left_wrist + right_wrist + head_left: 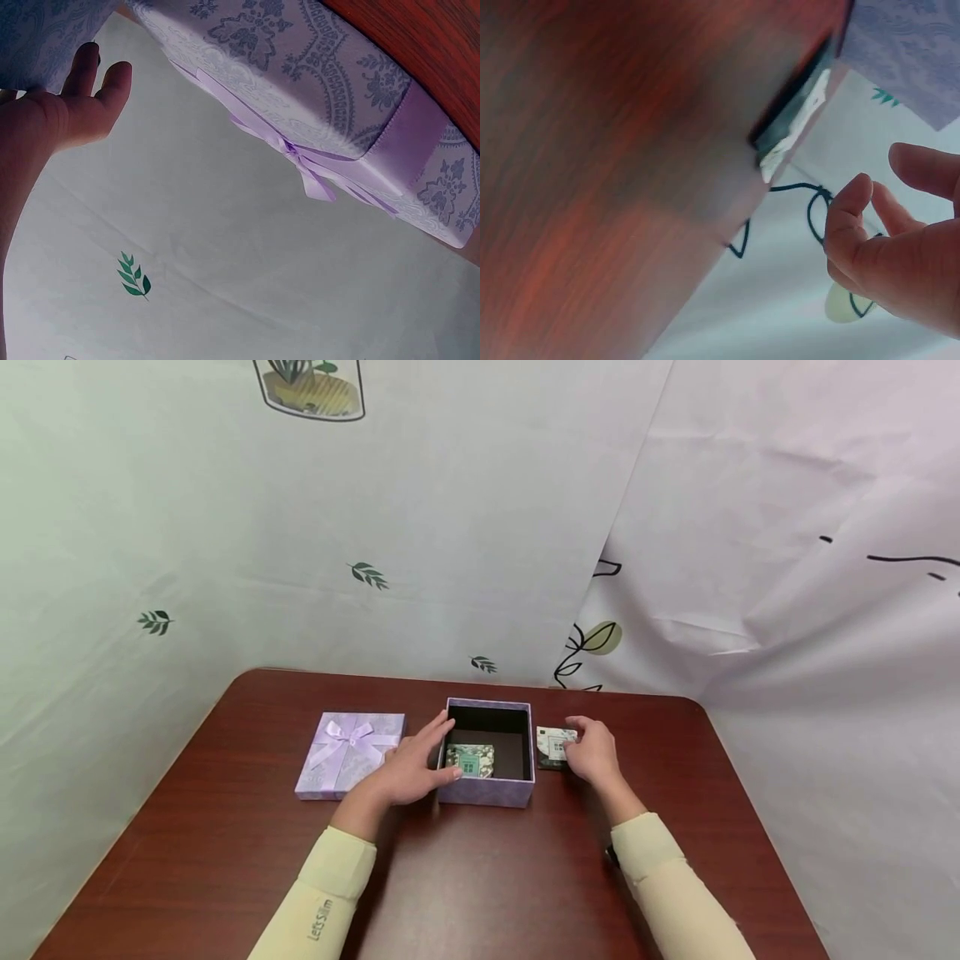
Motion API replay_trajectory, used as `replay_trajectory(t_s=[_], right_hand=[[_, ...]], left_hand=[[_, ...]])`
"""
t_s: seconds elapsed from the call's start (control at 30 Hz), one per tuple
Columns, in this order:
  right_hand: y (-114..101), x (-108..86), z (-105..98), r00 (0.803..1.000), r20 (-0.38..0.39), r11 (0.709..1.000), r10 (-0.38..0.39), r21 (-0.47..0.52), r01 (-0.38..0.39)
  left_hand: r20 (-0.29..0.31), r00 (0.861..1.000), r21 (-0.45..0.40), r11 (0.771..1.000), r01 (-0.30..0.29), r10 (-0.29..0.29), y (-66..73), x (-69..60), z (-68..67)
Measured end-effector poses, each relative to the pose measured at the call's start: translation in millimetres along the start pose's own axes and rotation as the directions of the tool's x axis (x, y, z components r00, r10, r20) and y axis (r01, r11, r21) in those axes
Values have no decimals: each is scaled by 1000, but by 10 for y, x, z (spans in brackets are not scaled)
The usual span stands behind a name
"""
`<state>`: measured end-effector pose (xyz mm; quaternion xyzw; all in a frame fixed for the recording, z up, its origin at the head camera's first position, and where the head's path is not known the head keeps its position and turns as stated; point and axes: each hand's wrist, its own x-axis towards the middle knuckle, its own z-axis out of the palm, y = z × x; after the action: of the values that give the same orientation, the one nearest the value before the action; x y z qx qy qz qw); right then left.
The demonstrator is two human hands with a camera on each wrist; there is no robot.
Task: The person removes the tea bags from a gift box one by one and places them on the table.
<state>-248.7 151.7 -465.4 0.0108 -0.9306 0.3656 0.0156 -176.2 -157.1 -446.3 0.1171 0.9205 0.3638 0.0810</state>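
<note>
An open purple patterned box [487, 792] with a dark inside stands on the table. Inside it, on the left, lies a flat green-and-white printed packet [480, 762]. My left hand [407, 770] rests against the box's left side, its fingers extended and thumb over the front rim. Right of the box lies a second flat packet [551, 740], pale with a dark lower edge. Over that packet's right edge hovers my right hand [595, 750], fingers loosely bent; the right wrist view shows this hand [900, 251] apart from the packet [795, 112].
The purple lid [315, 772] with a ribbon bow lies left of the box, close by my left forearm. A dark red wooden table [495, 877] bears everything. Behind it hangs a pale printed cloth [450, 527].
</note>
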Motion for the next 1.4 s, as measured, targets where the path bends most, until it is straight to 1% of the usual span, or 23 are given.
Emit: replay_trajectory(t_s=[0.13,0.27,0.47,0.63,0.8,1.03,1.23,1.4], right_hand=[[-78,-48,-7,1000,-9,999,-19,29,20],[-179,-95,-26,999,-17,995,-44,86,45],[-307,-126,-26,998,-21,984,-61,164,64],[-403,-154,-30,997,-12,976,-77,203,78],[-513,-180,-28,995,-4,970,-100,221,99],[-630,-209,-8,991,38,960,-126,255,112],[-695,-250,15,982,80,953,-172,264,145],[-739,-284,54,969,154,957,-193,249,151]], left_hand=[[0,1000,-5,1000,3,-3,-10,-4,7],[-2,1000,-5,1000,-3,3,-16,-2,4],[0,1000,-14,1000,-10,10,-19,-3,8],[2,1000,-17,1000,-11,11,-29,-8,20],[8,1000,-18,1000,-14,14,-33,-4,13],[-1,1000,-10,1000,-18,18,-27,11,-4],[2,1000,-4,1000,-23,23,-31,10,0],[5,1000,-8,1000,-10,10,-35,8,8]])
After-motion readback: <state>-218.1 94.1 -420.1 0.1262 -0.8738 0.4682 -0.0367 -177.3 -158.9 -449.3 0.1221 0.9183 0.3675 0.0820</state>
